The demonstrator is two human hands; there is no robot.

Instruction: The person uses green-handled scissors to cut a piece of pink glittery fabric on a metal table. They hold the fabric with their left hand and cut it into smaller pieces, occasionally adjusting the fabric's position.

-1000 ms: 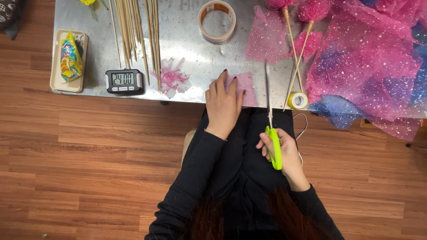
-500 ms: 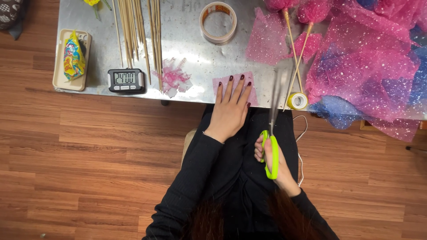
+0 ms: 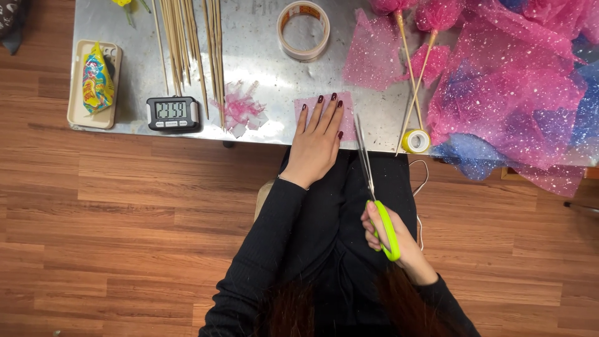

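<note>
The right hand point(image 3: 390, 234) was wrapped around the green handles of the scissors point(image 3: 374, 193), fingers closed through the loops, while the blades pointed up toward the table edge and looked nearly shut, their tips at the right side of a pink square point(image 3: 324, 112). That small square of glittery pink mesh lay on the metal table point(image 3: 125, 68) right at its near edge. The left hand point(image 3: 319, 138) lay flat on top of it, fingers spread and straight, pinning it down without gripping anything.

Just left of the square sat a little heap of pink scraps point(image 3: 240, 112). Farther left, a black digital timer point(image 3: 173, 112) stood near the table edge, and beyond it a beige tray point(image 3: 75, 93) carried a colourful packet point(image 3: 98, 78). A bundle of wooden sticks point(image 3: 187, 43) ran up the table behind the timer. A roll of tape point(image 3: 304, 30) lay above the left hand. To the right of the square, two sticks with pink tops point(image 3: 415, 68) slanted down toward a yellow spool point(image 3: 416, 141) at the edge, with another pink mesh sheet point(image 3: 371, 59) beside them. A big pile of pink and blue mesh point(image 3: 518, 87) covered the right end of the table, spilling over its edge.
</note>
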